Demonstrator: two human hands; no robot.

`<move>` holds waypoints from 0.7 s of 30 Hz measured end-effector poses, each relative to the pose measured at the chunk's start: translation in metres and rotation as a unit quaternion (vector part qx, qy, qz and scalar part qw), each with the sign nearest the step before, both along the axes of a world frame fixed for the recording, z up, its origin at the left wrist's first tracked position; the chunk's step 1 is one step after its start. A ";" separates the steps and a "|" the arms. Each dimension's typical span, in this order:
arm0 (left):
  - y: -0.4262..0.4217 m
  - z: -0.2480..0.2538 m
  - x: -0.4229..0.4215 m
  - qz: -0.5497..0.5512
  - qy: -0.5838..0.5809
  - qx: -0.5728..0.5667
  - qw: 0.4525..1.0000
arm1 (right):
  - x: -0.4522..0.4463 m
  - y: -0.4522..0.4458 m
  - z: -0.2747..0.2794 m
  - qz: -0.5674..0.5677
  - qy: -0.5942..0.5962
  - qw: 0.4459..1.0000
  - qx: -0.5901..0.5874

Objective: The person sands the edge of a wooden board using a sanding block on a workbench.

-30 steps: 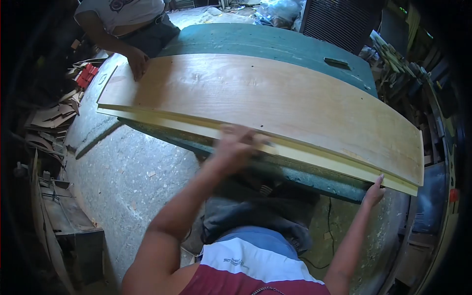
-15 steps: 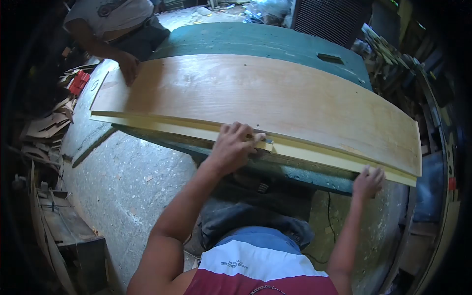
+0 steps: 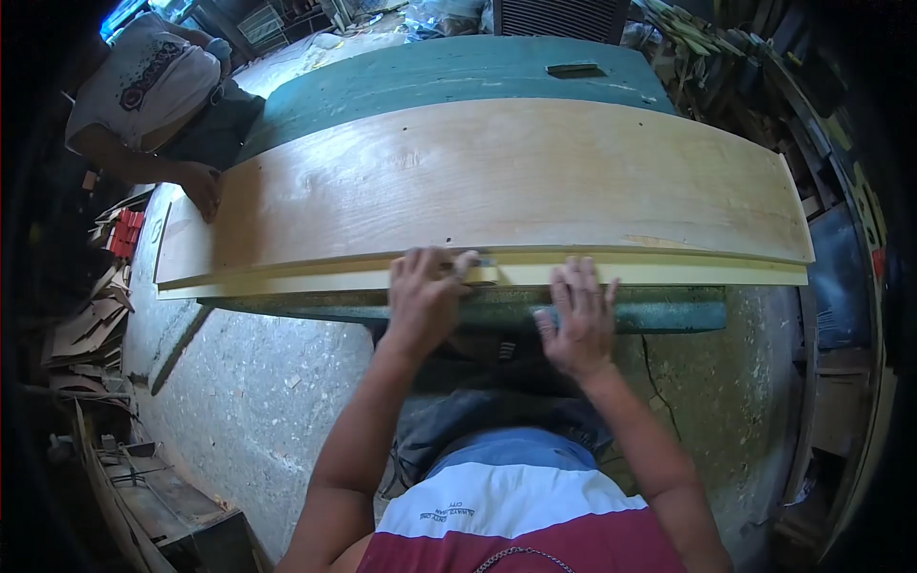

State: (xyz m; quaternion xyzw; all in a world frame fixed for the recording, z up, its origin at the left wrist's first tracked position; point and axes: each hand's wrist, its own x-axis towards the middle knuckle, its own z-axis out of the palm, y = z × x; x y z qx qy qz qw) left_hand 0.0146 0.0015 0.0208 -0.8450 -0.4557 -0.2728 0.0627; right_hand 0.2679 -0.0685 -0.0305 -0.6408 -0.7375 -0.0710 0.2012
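Note:
A long, pale wooden panel (image 3: pixel 535 181) lies across the workbench, with a yellowish strip of wood (image 3: pixel 669 270) running along its near edge. At the middle of that strip, my left hand (image 3: pixel 423 291) is closed around a small pale wooden block (image 3: pixel 484 274). A bluish-grey bit shows by its thumb and fingers; its kind is too small to make out. To the right, my right hand (image 3: pixel 581 320) rests with fingers spread, their tips on the strip's front face. Most of the block is hidden under my left fingers.
The green bench (image 3: pixel 458 72) extends behind the panel. Another person's hand (image 3: pixel 201 188) touches the panel's left end. Wood scraps (image 3: pixel 86 334) are piled at left, and offcuts (image 3: pixel 693 43) at back right. A dark cable (image 3: pixel 654 382) trails on the floor.
My right hand has moved left along the strip, from near its right end to beside my left hand, and its fingers have spread. My left hand still holds the block. The view has turned.

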 end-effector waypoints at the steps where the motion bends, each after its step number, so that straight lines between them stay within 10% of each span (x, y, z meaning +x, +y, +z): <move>1: -0.003 0.006 0.002 -0.012 -0.001 -0.013 1.000 | -0.007 -0.002 0.000 0.058 0.028 0.998 -0.011; 10: 0.019 -0.007 -0.169 0.085 -0.003 0.027 0.996 | 0.065 -0.009 -0.006 -0.067 -0.001 0.996 0.063; 17: -0.014 -0.003 0.072 -0.078 -0.060 -0.053 0.994 | 0.067 -0.002 -0.020 -0.082 0.003 0.987 0.138; 21: -0.011 -0.009 0.034 -0.081 -0.052 -0.011 0.995 | 0.075 -0.006 -0.018 -0.076 -0.025 0.988 0.134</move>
